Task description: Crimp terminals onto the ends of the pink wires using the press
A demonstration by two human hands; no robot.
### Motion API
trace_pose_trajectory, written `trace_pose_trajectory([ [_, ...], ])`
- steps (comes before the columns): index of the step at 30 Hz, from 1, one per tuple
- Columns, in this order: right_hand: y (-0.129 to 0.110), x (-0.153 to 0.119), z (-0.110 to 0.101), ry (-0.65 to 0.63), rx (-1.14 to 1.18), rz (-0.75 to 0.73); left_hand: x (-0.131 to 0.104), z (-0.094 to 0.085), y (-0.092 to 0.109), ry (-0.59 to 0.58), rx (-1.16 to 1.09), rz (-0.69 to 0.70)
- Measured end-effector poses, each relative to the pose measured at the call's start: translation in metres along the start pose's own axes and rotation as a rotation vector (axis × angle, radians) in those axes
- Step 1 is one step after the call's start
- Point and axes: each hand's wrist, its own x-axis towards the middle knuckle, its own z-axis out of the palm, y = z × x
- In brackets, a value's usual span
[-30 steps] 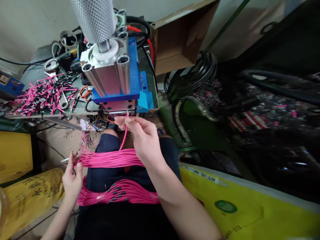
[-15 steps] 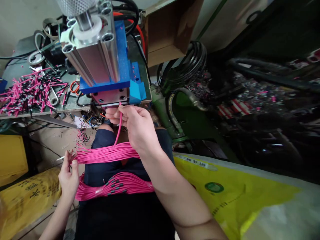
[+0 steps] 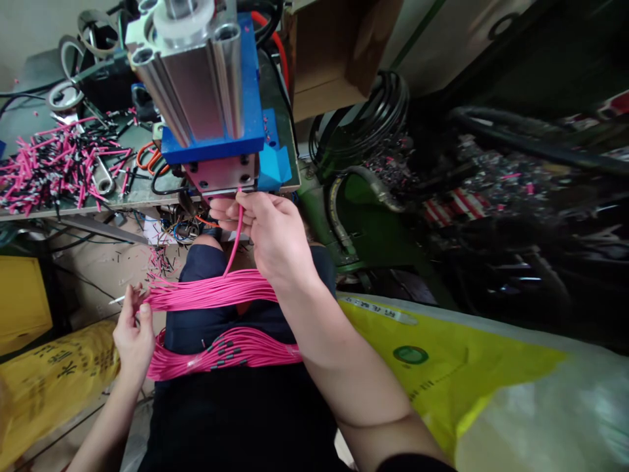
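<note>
1. Machine [image 3: 201,85] first: chunky silver body, blue plates, parked by the near edge of the green tabletop [image 3: 32,72], with a bright blue piece [image 3: 272,168] on its right side.
2. The right hand [image 3: 278,236] was closed in a pinch on one pink wire [image 3: 234,244], thumb and fingertips near the top. That end was right up at the machine's lower front, though I couldn't tell how far in it went. The rest curved down to the upper bundle [image 3: 211,292].
3. The left hand [image 3: 133,334] had its thumb and fingers curled around the left end of that upper bundle, pretty lightly by the looks of it. A thin white stick [image 3: 116,300] poked out past the fingers.
4. The upper bundle stretched across above the lap, its right end hidden behind the right forearm. Closer to the body, a lower bundle [image 3: 268,346] of pink wires lay across the dark shorts [image 3: 194,328], with little dark sleeves around its middle.
5. Left of the machine was a messy heap of pink and black offcuts [image 3: 54,164], plus a wrench [image 3: 103,178], some orange loops [image 3: 147,157] and rolls of tape [image 3: 65,96].
6. Over on the right: an open cardboard box [image 3: 327,98], coiled black tubing [image 3: 361,131] below it, and a big yellow bag [image 3: 437,334] beside the right arm.
</note>
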Motion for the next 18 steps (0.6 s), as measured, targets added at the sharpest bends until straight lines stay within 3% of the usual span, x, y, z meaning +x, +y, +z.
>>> trace_pose_trajectory([
  [8,0.01,-0.001,-0.003,-0.02,0.036,-0.093,0.0,-0.001,-0.008,0.013,-0.049,-0.011],
  [18,0.019,-0.03,-0.01,-0.2,-0.085,-0.247,0.003,-0.007,-0.02,0.048,-0.114,-0.025],
])
